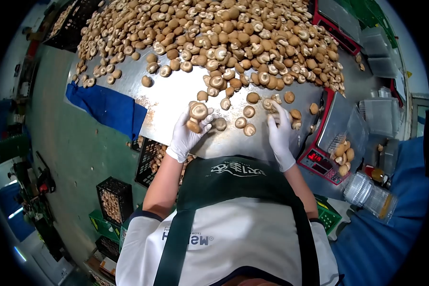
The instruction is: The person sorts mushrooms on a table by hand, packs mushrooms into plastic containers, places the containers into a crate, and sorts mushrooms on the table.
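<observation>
On the steel surface (174,90) we have a broad heap of mushrooms (233,38), our landmark. On the near side of the heap, our gloved left hand (181,138) has its grip closed around a couple of mushrooms (198,111), one cap's underside facing up. Also nearer than the heap, our gloved right hand (281,136) keeps thumb and fingers apart, fingertips at a small mushroom (268,104); we cannot tell whether they touch it. Several loose mushrooms (249,111) lie between our hands. Right of the heap's near edge sits a red-framed scale (319,160); left of it, a blue cloth (107,107).
</observation>
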A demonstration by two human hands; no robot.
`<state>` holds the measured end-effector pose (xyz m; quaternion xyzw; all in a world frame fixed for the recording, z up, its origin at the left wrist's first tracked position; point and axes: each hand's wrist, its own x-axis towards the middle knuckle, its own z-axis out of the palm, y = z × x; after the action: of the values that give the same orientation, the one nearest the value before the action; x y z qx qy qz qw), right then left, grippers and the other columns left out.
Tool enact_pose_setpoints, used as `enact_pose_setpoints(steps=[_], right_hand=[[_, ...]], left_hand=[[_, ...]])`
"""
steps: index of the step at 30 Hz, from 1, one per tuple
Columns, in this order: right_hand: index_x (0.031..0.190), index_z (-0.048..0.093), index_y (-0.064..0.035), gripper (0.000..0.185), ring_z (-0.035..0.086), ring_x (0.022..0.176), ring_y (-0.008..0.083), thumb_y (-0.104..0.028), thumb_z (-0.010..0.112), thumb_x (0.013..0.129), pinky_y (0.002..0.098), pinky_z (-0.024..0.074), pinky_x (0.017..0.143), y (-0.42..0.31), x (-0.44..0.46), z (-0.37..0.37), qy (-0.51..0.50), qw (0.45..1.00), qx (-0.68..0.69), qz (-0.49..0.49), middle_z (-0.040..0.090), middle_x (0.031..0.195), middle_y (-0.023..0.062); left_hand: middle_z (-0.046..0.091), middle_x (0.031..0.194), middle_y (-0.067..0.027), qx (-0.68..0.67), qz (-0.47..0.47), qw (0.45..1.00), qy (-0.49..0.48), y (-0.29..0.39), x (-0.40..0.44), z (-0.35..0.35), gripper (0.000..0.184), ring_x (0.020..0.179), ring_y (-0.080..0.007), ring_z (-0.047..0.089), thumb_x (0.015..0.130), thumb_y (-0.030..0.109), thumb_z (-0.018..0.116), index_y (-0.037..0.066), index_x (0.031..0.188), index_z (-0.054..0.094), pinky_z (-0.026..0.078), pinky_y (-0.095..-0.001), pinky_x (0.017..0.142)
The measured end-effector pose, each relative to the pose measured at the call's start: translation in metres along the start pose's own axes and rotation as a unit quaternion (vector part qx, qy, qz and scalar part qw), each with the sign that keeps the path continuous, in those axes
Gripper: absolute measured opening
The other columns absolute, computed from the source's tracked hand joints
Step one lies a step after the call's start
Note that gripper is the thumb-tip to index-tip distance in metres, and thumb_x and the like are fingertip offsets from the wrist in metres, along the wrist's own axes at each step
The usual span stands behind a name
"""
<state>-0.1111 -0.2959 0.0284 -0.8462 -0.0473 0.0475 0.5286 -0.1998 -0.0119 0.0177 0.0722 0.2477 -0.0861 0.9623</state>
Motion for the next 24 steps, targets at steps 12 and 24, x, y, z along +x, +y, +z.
enact_pose_setpoints(steps=[12, 24], right_hand=[[0.115, 0.066, -0.0117, 0.029, 0.058, 0.106, 0.0300, -0.017, 0.066, 0.087, 0.0421, 0.0488, 0.090, -0.012, 0.077, 0.096, -0.217, 0.921, -0.280, -0.164, 0.060, 0.111, 0.0106], [0.104, 0.074, -0.0064, 0.018, 0.062, 0.098, 0.0251, -0.015, 0.063, 0.093, 0.0355, 0.0487, 0.090, -0.016, 0.100, 0.058, -0.044, 0.970, -0.164, -0.173, 0.069, 0.104, 0.0087]], left_hand=[[0.059, 0.129, -0.0167, 0.120, 0.063, 0.990, 0.042, 0.019, -0.015, -0.011, 0.051, 0.107, -0.0259, 0.062, 0.107, 0.037, 0.034, 0.002, 0.142, 0.044, 0.053, -0.0394, 0.092], [0.064, 0.118, -0.0093, 0.302, 0.242, 0.900, 0.199, 0.075, 0.000, -0.026, 0.038, 0.104, -0.0168, 0.063, 0.103, 0.025, 0.049, 0.006, 0.136, 0.053, 0.054, -0.0285, 0.084]])
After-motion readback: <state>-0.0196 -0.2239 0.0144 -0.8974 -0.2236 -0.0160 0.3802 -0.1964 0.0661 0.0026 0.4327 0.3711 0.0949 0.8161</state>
